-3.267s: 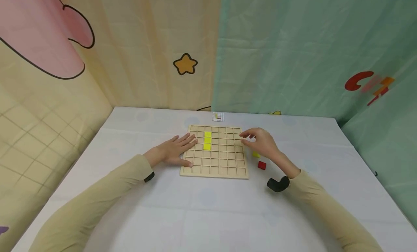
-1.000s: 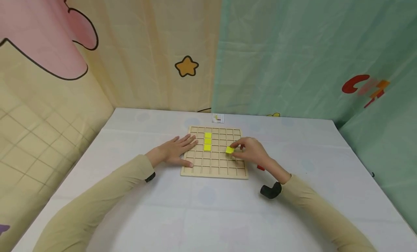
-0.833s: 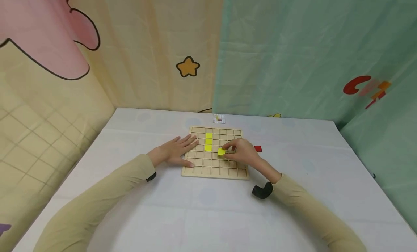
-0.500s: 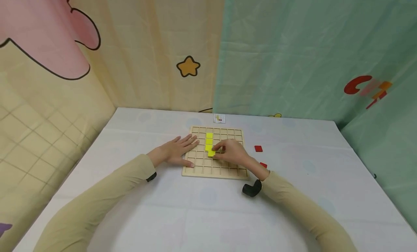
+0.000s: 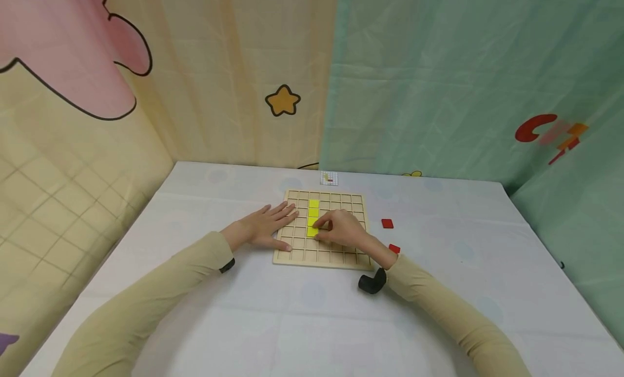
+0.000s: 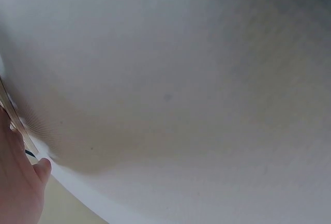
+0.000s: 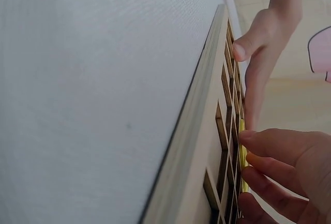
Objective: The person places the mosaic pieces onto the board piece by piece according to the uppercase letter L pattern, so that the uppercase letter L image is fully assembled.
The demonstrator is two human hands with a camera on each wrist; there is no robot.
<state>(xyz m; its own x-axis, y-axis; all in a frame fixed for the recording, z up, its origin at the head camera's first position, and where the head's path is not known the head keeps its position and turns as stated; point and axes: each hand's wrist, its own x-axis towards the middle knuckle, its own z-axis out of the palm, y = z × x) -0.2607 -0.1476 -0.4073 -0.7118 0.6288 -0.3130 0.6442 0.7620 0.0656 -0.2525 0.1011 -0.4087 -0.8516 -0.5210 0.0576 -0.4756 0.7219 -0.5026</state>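
A wooden grid board (image 5: 312, 256) lies on the white table. My left hand (image 5: 258, 228) rests on its left edge, fingers straight and spread. Three yellow square tiles (image 5: 314, 204) sit in a column of cells left of the board's middle. Directly below them, my right hand (image 5: 343, 229) pinches a fourth-in-line yellow tile (image 5: 311, 232) between thumb and index finger, level with the board. In the right wrist view the fingertips touch a yellow edge (image 7: 242, 146) on the board. The left wrist view shows mostly tablecloth, with part of the left hand (image 6: 20, 188).
Two red square tiles, one upper (image 5: 387, 223) and one lower (image 5: 394, 248), lie on the table to the right of the board. A small printed grid card (image 5: 329, 178) lies behind the board. Patterned curtains (image 5: 244, 68) rise behind the table.
My right hand has picked up the yellow tile from right of the board and carried it left to just below the yellow column, where it now lies flatter. The left hand has stayed put.
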